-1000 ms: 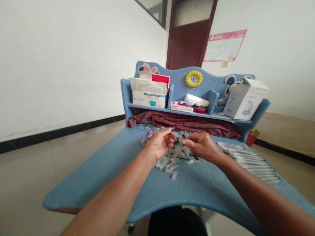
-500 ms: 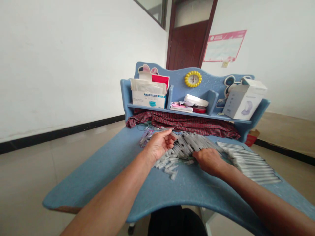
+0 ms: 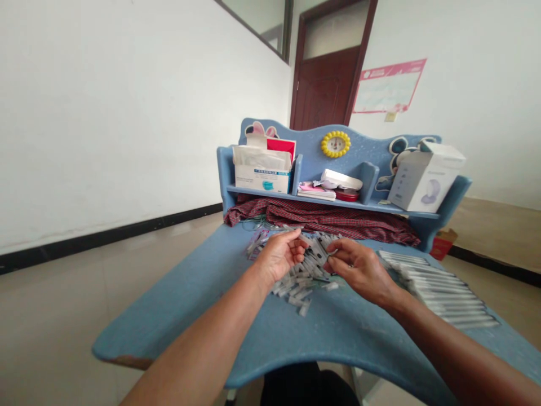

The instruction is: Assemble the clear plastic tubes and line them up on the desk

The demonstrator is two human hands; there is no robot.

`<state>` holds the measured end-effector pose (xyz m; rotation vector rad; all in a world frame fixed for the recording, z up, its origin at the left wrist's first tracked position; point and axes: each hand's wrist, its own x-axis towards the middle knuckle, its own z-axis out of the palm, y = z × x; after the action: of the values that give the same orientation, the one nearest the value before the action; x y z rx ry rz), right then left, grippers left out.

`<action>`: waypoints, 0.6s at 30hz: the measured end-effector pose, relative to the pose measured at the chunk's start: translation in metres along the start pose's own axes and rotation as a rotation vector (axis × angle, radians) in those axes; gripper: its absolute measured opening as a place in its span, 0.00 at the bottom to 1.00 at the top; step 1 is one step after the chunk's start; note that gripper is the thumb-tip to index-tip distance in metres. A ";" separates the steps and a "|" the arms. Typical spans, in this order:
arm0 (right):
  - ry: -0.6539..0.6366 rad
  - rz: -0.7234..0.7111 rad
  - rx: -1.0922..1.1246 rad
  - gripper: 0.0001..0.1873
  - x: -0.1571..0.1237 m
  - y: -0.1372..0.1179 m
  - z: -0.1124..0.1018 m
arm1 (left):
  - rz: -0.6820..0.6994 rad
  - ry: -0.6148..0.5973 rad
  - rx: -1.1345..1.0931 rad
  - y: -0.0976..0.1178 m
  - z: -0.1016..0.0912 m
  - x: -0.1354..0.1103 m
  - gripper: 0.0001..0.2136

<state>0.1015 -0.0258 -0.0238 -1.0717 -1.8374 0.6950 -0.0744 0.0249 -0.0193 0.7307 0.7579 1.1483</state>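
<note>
A loose pile of translucent pen parts (image 3: 311, 262) lies on the blue desk (image 3: 270, 332), with small cap-like pieces (image 3: 299, 301) at its front edge. My left hand (image 3: 282, 255) is over the left side of the pile, fingers curled and thumb stretched forward; what they hold, if anything, is too small to make out. Over the pile's right side, my right hand (image 3: 361, 270) has thumb and forefinger bent toward each other in a pinch. The fingertips are blurred against the pile. Further right, slender translucent pens (image 3: 448, 290) lie side by side in a row.
Crumpled checked cloth (image 3: 304, 213) lies along the back under the shelf. On the shelf stand a mask box (image 3: 262, 177), booklets (image 3: 316, 192), a red round tin (image 3: 346, 195) and a white box (image 3: 425, 177). A yellow flower-shaped clock (image 3: 336, 145) is on the backboard.
My right hand has lifted from the pile's near right edge and turned, its fingers loosening from a closed grip. My left hand keeps its curled pose. The whole view has shifted slightly.
</note>
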 end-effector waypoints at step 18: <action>0.199 -0.062 0.270 0.08 0.007 0.006 0.024 | 0.003 -0.026 0.044 -0.003 0.000 -0.002 0.12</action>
<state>0.0808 -0.0180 -0.0370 -0.8707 -1.5501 0.7478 -0.0729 0.0223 -0.0214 0.7818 0.7624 1.1256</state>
